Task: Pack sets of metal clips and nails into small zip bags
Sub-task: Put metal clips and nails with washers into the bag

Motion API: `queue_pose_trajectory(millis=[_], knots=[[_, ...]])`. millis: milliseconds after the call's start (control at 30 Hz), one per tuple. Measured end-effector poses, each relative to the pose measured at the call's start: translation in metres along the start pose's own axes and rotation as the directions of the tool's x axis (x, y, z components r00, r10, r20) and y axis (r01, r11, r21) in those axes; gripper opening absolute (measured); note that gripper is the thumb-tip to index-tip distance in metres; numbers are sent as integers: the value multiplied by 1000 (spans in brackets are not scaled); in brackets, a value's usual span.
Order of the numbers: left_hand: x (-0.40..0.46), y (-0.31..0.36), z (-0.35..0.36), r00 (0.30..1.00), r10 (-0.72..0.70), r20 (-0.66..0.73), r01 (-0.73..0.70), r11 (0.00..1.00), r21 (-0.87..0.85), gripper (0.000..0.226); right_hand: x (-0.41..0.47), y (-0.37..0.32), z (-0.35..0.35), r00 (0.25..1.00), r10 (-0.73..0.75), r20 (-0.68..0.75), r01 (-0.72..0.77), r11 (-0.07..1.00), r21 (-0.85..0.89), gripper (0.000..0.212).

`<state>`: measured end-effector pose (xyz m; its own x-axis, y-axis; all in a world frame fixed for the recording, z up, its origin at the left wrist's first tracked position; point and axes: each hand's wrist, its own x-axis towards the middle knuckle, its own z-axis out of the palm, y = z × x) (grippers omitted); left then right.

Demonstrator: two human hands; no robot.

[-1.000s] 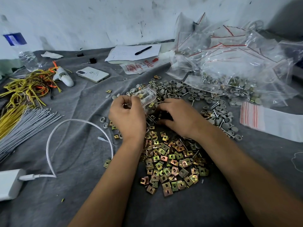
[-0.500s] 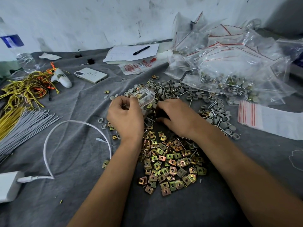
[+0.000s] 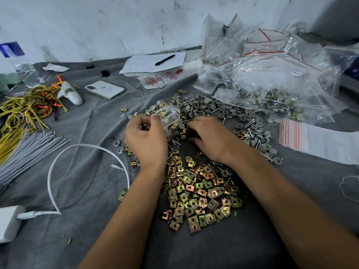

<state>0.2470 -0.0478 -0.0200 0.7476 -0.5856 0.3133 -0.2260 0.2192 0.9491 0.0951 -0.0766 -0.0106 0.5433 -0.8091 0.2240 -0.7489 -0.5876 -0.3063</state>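
Note:
A heap of square, brass-coloured metal clips lies on the grey cloth between my forearms. Beyond it spreads a scatter of grey-capped nails. My left hand grips a small clear zip bag with a red seal line; some clips show inside it. My right hand rests palm down on the nails just right of the bag, fingers curled over the pile; what they pinch is hidden. A flat stack of empty zip bags lies at the right.
Filled bags are heaped at the back right. A phone, paper with a pen, a water bottle, yellow wires, grey ties and a white charger cable lie at the back and left.
Both hands stay over the same spot; the bag tilts slightly in my left hand while the right-hand fingers shift over the nails.

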Motion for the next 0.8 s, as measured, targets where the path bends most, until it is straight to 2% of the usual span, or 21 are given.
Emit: queue_pose_trajectory(millis=[133, 233, 333, 400, 533, 633, 700, 800], knots=[[0, -1, 0, 1000, 10, 10, -10, 1000, 6, 20, 0, 3, 2, 999, -10, -35, 9, 1000, -15, 28], [0, -1, 0, 1000, 8, 8, -8, 1000, 16, 19, -1, 5, -2, 998, -3, -55, 6, 998, 56, 30], [-1, 0, 0, 1000, 13, 23, -14, 1000, 24, 20, -6, 17, -17, 989, 87, -117, -66, 983, 170, 16], [-2, 0, -1, 1000, 15, 27, -16, 999, 29, 21, -11, 37, -33, 974, 187, -131, -163, 972, 172, 11], [-1, -1, 0, 999, 17, 29, -18, 998, 56, 21, -26, 73, -63, 937, 348, -43, -345, 937, 56, 24], [-1, -2, 0, 999, 25, 35, -27, 998, 60, 20, -30, 77, -70, 883, 449, 137, -451, 892, -18, 32], [-1, -1, 0, 999, 30, 36, -32, 998, 60, 20, -29, 74, -71, 862, 470, 188, -460, 883, -97, 33], [-1, 0, 0, 999, 38, 32, -40, 996, 74, 21, -26, 64, -70, 880, 435, 190, -405, 897, -180, 28]])
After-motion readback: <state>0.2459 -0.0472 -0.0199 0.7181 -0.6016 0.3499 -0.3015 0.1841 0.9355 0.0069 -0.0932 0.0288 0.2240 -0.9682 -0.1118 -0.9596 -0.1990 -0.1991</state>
